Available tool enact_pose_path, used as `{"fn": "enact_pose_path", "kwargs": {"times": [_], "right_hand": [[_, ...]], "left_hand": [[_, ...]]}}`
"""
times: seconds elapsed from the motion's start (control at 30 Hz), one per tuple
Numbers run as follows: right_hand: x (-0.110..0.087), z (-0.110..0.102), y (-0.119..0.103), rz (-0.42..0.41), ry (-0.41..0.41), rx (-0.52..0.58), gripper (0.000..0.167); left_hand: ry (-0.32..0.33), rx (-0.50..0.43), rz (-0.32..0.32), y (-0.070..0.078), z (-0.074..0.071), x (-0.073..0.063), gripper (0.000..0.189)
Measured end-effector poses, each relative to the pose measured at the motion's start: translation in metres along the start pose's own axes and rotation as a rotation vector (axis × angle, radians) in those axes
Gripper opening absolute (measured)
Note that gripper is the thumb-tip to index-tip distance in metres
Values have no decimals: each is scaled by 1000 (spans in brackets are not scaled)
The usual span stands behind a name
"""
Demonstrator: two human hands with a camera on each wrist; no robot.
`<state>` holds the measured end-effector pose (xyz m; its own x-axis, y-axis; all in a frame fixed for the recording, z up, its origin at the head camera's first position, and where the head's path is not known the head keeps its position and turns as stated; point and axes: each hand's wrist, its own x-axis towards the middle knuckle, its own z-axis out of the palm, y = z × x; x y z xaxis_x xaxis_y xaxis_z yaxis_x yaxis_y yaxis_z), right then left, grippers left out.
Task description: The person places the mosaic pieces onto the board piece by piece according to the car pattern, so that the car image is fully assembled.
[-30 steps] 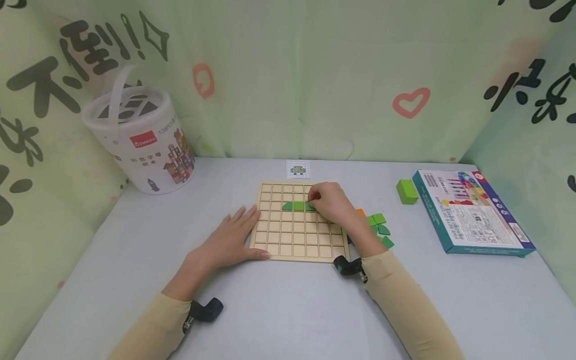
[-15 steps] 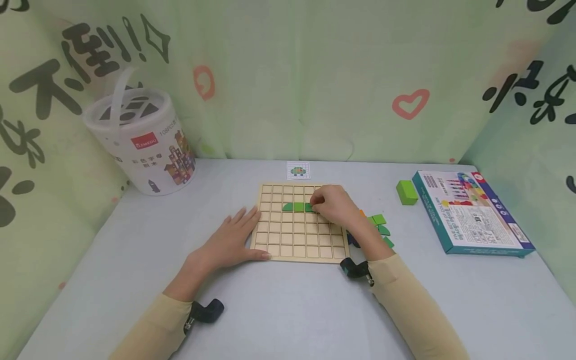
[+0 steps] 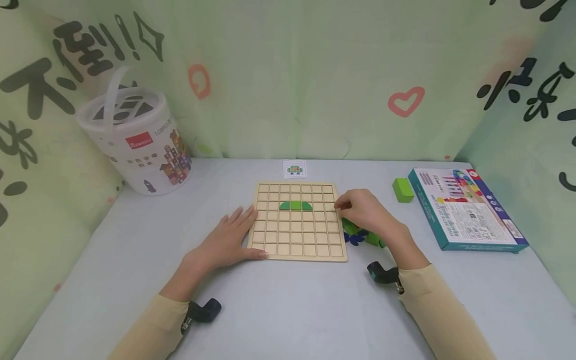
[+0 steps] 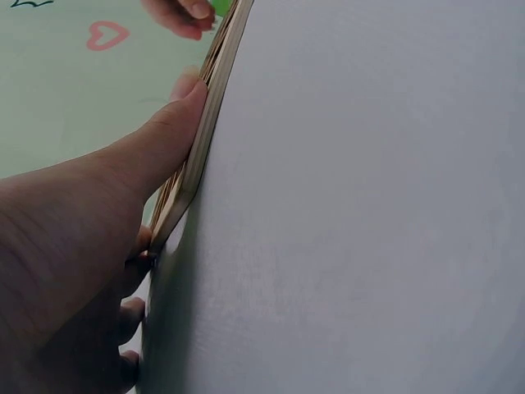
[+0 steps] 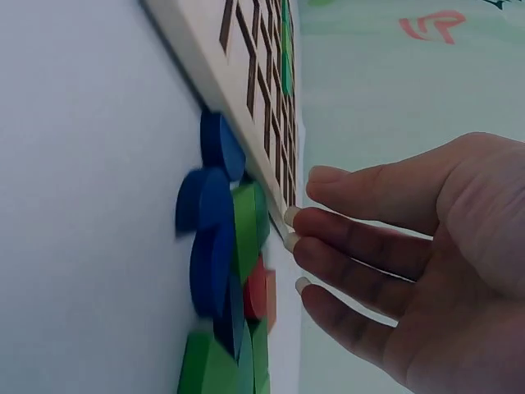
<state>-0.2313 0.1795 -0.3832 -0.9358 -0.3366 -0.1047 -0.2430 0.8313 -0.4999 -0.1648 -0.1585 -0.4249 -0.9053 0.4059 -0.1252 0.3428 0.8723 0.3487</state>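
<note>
A wooden grid board (image 3: 297, 239) lies flat on the white table. Three green pieces (image 3: 295, 205) sit in a row in its upper part, a square between two rounded ends. Along the board's left side, my left hand (image 3: 227, 237) rests with fingers spread, thumb at the lower-left corner. My right hand (image 3: 366, 212) is just past the board's right edge, over a pile of loose pieces. In the right wrist view nothing shows between its bent, relaxed fingers (image 5: 353, 246). That pile has blue rounded pieces (image 5: 212, 271), green pieces (image 5: 246, 234) and a red one (image 5: 256, 291), partly hidden in the head view.
Behind the board lies a small picture card (image 3: 294, 169) with a car-like grid pattern. A white bucket (image 3: 144, 145) stands at the back left. At the right are a green block (image 3: 402, 190) and a flat teal-edged box (image 3: 468, 210).
My right hand has left the right-hand green piece and moved right, off the board to the loose pieces. The left hand keeps its place.
</note>
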Motion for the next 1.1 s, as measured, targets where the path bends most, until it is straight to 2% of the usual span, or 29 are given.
{"fn": "enact_pose_path", "kwargs": {"times": [0.33, 0.57, 0.8, 1.1], "right_hand": [[-22, -2, 11, -3, -31, -65, 24], [-21, 7, 12, 21, 11, -100, 33], [-19, 10, 11, 2, 67, -102, 19], [-20, 10, 10, 8, 79, -87, 17]], "left_hand": [[9, -8, 9, -3, 5, 0, 113], [16, 0, 7, -2, 2, 0, 112], [7, 0, 4, 1, -1, -1, 112], [10, -5, 14, 1, 0, -2, 110]]}}
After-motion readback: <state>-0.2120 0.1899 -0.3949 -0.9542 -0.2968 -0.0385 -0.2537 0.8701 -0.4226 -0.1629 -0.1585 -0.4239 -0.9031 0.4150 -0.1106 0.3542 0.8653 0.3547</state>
